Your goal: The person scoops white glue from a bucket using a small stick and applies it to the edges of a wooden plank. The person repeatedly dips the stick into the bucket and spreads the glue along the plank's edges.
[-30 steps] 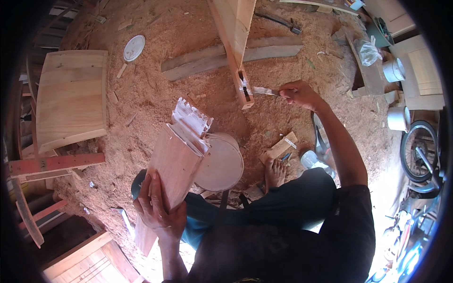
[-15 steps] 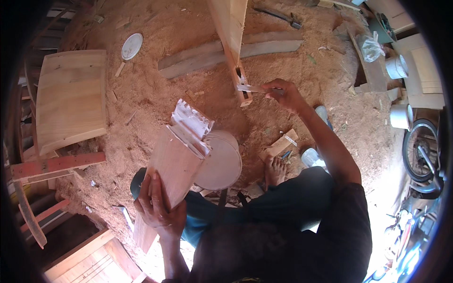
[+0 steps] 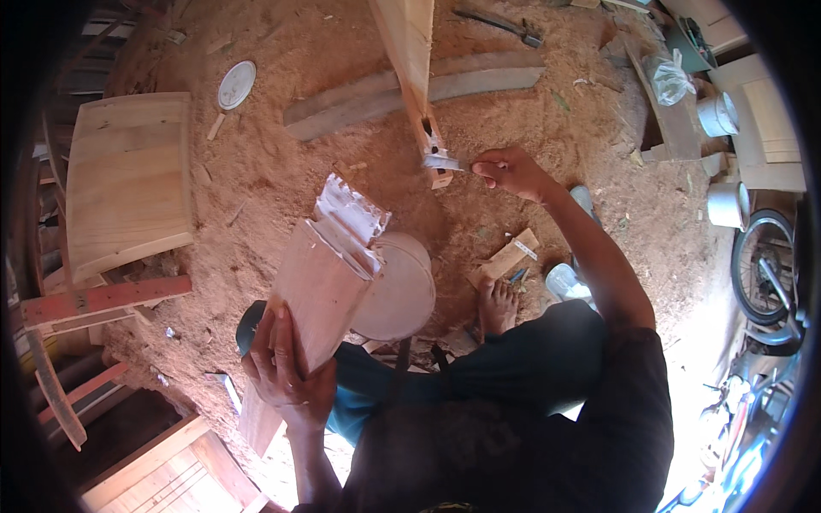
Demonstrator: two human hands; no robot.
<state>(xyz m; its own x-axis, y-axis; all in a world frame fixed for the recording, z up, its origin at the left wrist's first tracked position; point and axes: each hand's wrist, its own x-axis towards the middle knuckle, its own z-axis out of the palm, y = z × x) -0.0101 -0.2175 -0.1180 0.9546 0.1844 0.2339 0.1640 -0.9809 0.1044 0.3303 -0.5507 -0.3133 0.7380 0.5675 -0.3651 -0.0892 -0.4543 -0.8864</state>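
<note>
My left hand [image 3: 286, 368] is closed round a thick wooden board [image 3: 321, 291], which slants up and away from my lap. White paste, like glue, coats the stepped tenon [image 3: 352, 212] at its far end. Out in front, my right hand [image 3: 513, 175] pinches a thin flat stick [image 3: 446, 163] smeared with white. The stick's tip lies across the near end of a long wooden beam [image 3: 412, 60], over the slots cut there. White paste shows around those slots. The round-topped drum or stool [image 3: 398, 286] stands beside the board's tenon end.
Sawdust covers the ground. Two curved planks [image 3: 479, 85] lie beyond the beam's end. At left are a wooden panel [image 3: 128, 179], a white lid [image 3: 237, 85] and a red-edged frame [image 3: 111, 297]. White buckets [image 3: 727, 205] and a bicycle wheel [image 3: 763, 267] line the right side.
My right hand has drawn slightly toward me, and the stick has shifted along the slotted beam end. More white paste shows at the slots. My left hand keeps its hold on the board.
</note>
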